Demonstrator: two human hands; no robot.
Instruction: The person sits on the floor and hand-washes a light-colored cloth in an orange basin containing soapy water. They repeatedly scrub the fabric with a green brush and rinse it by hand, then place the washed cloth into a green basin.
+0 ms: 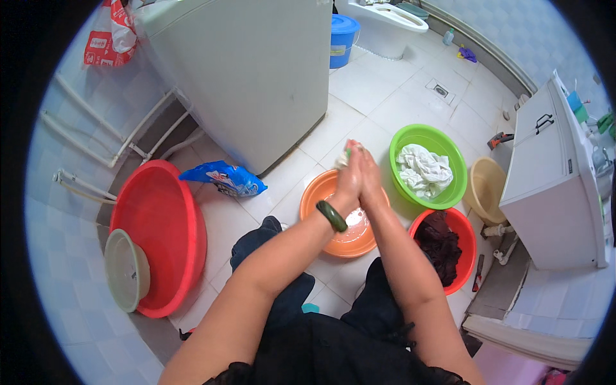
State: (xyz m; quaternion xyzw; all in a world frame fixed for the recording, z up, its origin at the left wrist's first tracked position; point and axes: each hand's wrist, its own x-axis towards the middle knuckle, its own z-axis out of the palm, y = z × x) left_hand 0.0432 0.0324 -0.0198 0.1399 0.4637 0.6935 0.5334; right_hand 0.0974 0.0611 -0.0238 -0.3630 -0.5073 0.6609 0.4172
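Note:
Above an orange plastic basin (313,197), my left hand (350,180) and my right hand (371,175) are pressed together, palm to palm. Between them is a small bunched cloth (342,160), whitish with bits of green and red; most of it is hidden by the fingers. A dark green bangle (331,216) circles my left wrist. Shallow water glints in the orange basin. Just right of it, a green basin (403,190) holds crumpled white cloth (424,171). Nearer my right forearm, a red basin (469,240) contains dark maroon cloth (439,245).
A large red tub (166,231) leans at the left wall with a pale small basin (126,272) against it. A blue plastic bag (226,179) lies by the white appliance (250,82). At right are a beige basin (486,187) and a white cabinet (548,159); a blue bucket (342,43) stands behind.

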